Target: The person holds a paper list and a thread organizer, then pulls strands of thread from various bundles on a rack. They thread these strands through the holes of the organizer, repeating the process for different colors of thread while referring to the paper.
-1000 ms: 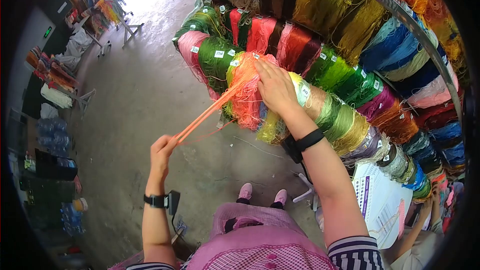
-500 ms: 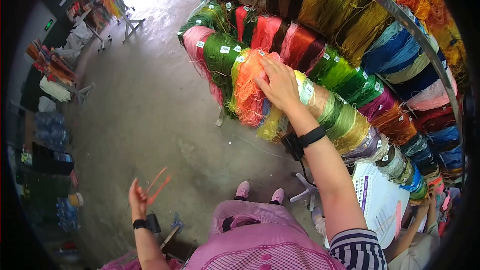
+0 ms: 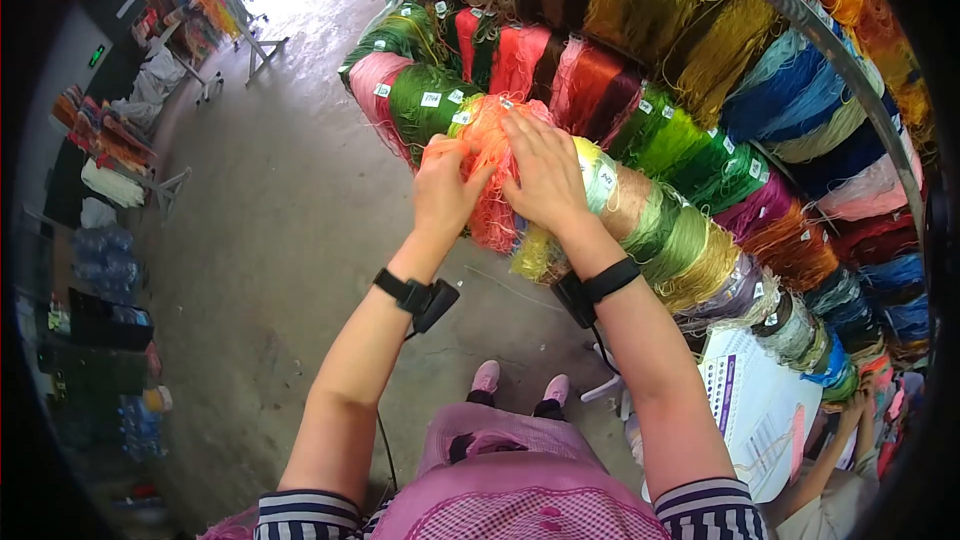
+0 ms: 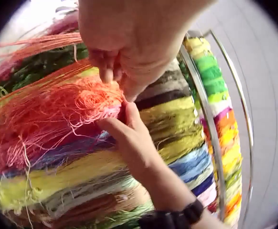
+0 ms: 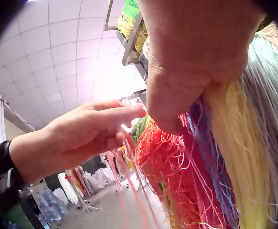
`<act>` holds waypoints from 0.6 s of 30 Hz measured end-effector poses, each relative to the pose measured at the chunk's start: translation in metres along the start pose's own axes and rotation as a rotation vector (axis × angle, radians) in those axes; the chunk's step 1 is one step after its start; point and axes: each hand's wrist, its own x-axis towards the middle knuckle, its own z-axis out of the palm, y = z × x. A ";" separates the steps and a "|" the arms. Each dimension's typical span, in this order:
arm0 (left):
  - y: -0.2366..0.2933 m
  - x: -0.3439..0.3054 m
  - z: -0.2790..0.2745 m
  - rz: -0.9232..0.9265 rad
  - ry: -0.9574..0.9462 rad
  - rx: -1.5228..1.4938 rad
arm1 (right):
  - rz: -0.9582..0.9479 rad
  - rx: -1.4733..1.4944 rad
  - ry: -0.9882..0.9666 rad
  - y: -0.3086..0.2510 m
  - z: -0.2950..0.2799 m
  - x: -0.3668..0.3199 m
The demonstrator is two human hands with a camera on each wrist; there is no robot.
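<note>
A skein of coral-orange thread [image 3: 490, 125] hangs over the bar among skeins of other colours. My left hand [image 3: 445, 185] is at its near left side, with fingertips bent into the strands. In the right wrist view, loose orange strands [image 5: 122, 179] trail down from the fingers of that left hand [image 5: 81, 131], which pinches them. My right hand [image 3: 545, 168] rests on the skein with its fingers extended along the top. From the left wrist, the right hand's thumb and forefinger appear close to the left fingertips, beside a tangled orange clump [image 4: 93, 100].
Green skeins [image 3: 425, 100] with paper labels lie to the left, yellow and pale ones [image 3: 600, 180] to the right. A curved metal rail [image 3: 820, 40] crosses the upper right. A white printed sheet [image 3: 745, 400] and another person's arm [image 3: 835, 445] are at lower right.
My left hand pulled a few orange strands away down-left, swung low beside the body with them, then came back up to the skein. The right hand stayed on the skein.
</note>
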 end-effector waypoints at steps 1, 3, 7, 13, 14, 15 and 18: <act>-0.003 0.001 0.004 0.003 -0.004 0.000 | 0.003 0.002 -0.013 0.000 -0.001 0.000; -0.005 0.004 0.006 0.055 0.034 -0.029 | 0.010 0.009 -0.025 0.001 -0.003 0.001; -0.003 0.000 -0.019 -0.082 -0.121 -0.003 | 0.017 0.038 -0.019 0.001 -0.003 0.001; -0.008 0.001 -0.024 -0.532 -0.305 -0.834 | 0.036 0.024 -0.026 -0.002 -0.002 0.002; -0.006 0.002 -0.024 -0.529 -0.304 -0.836 | 0.035 0.022 -0.024 -0.002 -0.002 0.002; -0.006 0.003 -0.024 -0.547 -0.317 -0.881 | 0.032 0.023 -0.023 -0.002 -0.002 0.002; -0.008 0.008 -0.017 -0.554 -0.331 -0.798 | 0.027 0.016 -0.019 -0.002 -0.002 0.002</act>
